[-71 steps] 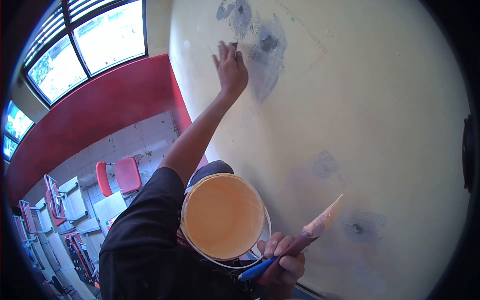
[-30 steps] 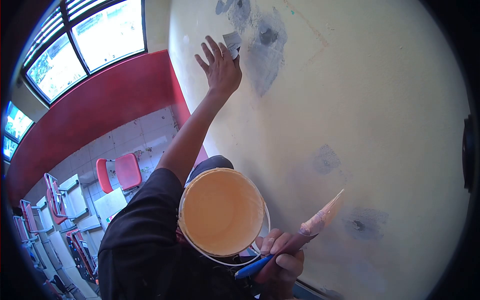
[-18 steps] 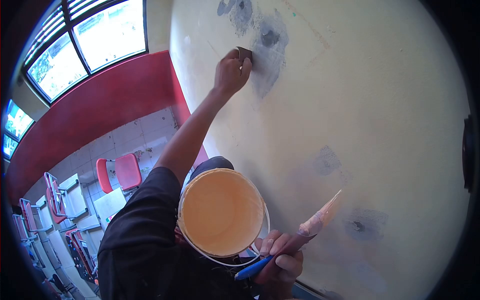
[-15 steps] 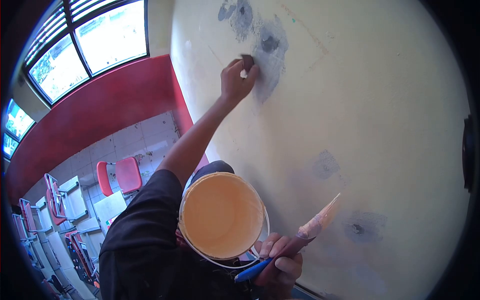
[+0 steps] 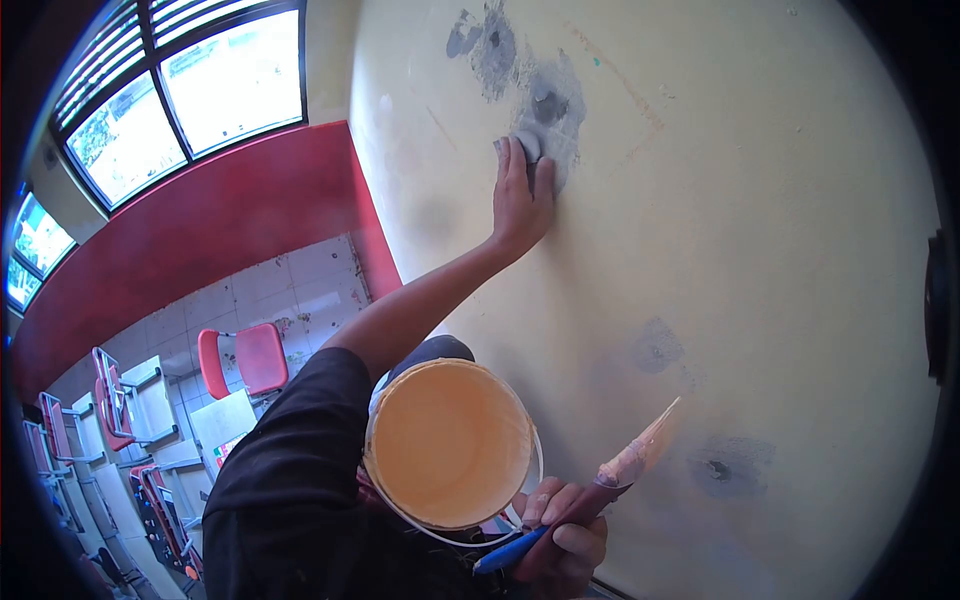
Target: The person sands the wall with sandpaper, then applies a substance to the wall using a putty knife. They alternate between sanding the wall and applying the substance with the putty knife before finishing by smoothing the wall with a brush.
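My left hand (image 5: 522,205) is raised against the cream wall (image 5: 800,260), fingers pressing a small folded piece of sandpaper (image 5: 530,148) onto a grey patch (image 5: 566,110). Part of the sandpaper is hidden by the fingers. Low down, my right hand (image 5: 570,545) is closed around a paintbrush (image 5: 625,465) with a dark red handle, its bristles coated in peach paint and pointing up to the right. A blue handle end (image 5: 510,552) sticks out at the left of this grip. Beside that hand hangs a bucket (image 5: 450,445) of peach paint, its wire handle reaching the fingers.
More grey patches (image 5: 730,467) mark the wall lower right, with others at the top. To the left stand a red chair (image 5: 258,358) and several desks and chairs (image 5: 150,405) on a tiled floor (image 5: 300,275). Windows (image 5: 235,80) sit above a red wall band (image 5: 240,185).
My left hand has moved right and slightly down, bringing the sandpaper flat onto the grey patch. The right hand, brush and bucket stay nearly where they were; the view has shifted slightly.
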Demonstrator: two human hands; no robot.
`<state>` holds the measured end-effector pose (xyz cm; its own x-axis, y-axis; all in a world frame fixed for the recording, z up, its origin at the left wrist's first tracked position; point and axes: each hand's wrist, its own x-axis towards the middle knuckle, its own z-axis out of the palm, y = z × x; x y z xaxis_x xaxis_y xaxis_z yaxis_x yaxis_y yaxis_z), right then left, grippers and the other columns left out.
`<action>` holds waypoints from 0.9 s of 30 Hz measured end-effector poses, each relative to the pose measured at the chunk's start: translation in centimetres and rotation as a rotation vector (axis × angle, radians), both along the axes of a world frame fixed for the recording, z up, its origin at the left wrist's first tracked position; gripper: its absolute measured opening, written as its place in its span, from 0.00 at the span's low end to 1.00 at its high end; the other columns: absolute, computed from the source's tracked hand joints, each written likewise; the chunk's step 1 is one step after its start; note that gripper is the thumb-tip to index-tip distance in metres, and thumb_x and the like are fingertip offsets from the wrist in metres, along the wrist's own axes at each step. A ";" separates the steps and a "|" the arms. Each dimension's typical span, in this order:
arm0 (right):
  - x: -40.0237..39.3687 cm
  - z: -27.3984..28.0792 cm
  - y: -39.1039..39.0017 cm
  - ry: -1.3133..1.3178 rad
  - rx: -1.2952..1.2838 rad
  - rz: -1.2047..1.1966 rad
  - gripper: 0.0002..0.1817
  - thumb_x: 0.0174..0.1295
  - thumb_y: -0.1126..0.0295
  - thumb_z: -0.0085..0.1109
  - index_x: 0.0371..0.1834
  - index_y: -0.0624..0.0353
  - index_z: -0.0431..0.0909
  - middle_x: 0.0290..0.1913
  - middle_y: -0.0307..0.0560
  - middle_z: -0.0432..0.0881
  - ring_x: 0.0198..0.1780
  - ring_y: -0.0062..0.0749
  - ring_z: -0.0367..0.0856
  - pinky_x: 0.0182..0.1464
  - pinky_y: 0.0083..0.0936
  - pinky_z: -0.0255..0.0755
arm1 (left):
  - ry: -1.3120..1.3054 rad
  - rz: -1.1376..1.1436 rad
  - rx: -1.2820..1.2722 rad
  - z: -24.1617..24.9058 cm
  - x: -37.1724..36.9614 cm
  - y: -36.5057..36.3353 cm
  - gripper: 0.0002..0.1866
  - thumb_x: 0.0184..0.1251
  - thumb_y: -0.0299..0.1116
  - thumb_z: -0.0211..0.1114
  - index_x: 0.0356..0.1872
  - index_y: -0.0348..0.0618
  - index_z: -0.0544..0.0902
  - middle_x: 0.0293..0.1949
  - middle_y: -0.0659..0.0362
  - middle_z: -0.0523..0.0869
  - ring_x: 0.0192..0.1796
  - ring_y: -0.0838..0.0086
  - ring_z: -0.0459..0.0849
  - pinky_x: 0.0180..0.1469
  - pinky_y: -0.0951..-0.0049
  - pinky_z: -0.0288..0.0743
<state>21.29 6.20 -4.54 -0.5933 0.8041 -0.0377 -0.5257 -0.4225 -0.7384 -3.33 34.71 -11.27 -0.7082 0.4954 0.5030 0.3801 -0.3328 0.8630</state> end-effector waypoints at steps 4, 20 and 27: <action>0.2 0.0 0.1 -0.008 0.008 0.006 0.13 0.48 0.77 0.55 0.39 0.66 0.74 0.41 0.56 0.74 0.46 0.37 0.74 0.49 0.29 0.70 | -0.335 -0.117 -0.059 2.2 -0.2 -0.2 0.31 0.71 0.44 0.50 0.61 0.23 0.63 0.65 0.34 0.61 0.71 0.49 0.56 0.69 0.66 0.52; 0.7 0.0 -0.3 0.013 0.000 -0.015 0.12 0.49 0.77 0.54 0.38 0.67 0.74 0.41 0.55 0.74 0.45 0.36 0.75 0.47 0.28 0.72 | -0.315 -0.005 -0.025 -0.5 -0.7 2.3 0.23 0.74 0.37 0.40 0.59 0.27 0.68 0.64 0.37 0.64 0.69 0.50 0.59 0.69 0.65 0.54; 1.0 0.3 -0.5 -0.011 -0.016 -0.040 0.12 0.49 0.77 0.54 0.38 0.66 0.74 0.41 0.54 0.74 0.45 0.36 0.75 0.47 0.28 0.72 | -0.144 -0.010 0.038 0.8 -4.0 3.5 0.24 0.73 0.37 0.42 0.65 0.36 0.61 0.66 0.38 0.61 0.68 0.48 0.60 0.66 0.63 0.59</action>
